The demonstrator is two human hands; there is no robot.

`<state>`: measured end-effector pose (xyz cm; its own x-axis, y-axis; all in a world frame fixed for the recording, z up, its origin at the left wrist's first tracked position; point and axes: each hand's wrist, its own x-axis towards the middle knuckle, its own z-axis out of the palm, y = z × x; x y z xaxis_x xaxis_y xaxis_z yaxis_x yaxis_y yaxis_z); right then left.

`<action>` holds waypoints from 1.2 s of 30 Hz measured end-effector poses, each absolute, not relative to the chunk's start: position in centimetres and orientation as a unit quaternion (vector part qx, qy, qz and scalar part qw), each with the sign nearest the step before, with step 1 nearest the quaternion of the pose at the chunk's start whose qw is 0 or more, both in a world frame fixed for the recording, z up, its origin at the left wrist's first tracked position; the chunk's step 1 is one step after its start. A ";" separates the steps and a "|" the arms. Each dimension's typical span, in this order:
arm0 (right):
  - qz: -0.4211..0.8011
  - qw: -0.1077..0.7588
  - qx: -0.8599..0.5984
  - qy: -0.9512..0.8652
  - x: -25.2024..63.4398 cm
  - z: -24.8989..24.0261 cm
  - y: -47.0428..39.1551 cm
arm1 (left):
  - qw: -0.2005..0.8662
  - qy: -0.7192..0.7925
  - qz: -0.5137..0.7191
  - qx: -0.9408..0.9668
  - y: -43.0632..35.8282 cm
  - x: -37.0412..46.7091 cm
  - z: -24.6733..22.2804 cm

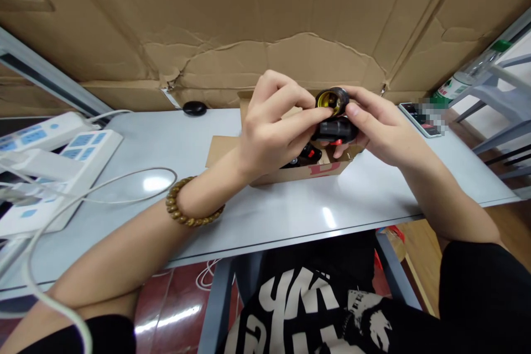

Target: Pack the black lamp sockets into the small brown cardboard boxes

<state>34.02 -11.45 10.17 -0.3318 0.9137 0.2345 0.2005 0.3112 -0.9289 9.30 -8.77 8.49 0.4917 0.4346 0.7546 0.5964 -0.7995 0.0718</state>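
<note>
Black glossy device with round yellow-lined opening point(337, 128): raised above the small open brown cardboard box point(290, 178), opening angled towards you, presumably for a clear look. Your bare right hand point(375, 121) grips its side, apparently steadying; your bare left hand point(269, 127) pinches the opening's rim.

We wear a black short-sleeved T-shirt point(323, 254), pale lettering point(280, 310) at six o'clock, and a brown beaded bracelet point(176, 213) at eight.
</note>
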 end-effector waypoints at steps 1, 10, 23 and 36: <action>0.449 0.428 -0.384 -0.684 33.9 10.0 -11.4 | 0.129 -0.264 -0.461 -0.838 -8.6 9.6 7.8; 0.374 0.524 -0.395 -0.655 33.3 9.0 -10.3 | 0.102 -0.275 -0.467 -0.834 -6.8 9.7 4.9; 0.083 0.112 -0.701 -0.699 43.4 15.3 -9.6 | -0.073 -0.300 -0.110 -0.945 -5.7 7.3 8.0; 0.189 -0.002 -0.736 -0.650 44.2 11.2 -5.0 | -0.048 -0.376 -0.023 -0.925 -6.1 8.2 8.4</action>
<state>44.21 -5.02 11.17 0.0834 0.9563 -0.2801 0.9577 -0.1547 -0.2428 8.24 -6.13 8.41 0.7158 0.6983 0.0060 0.6939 -0.7121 0.1068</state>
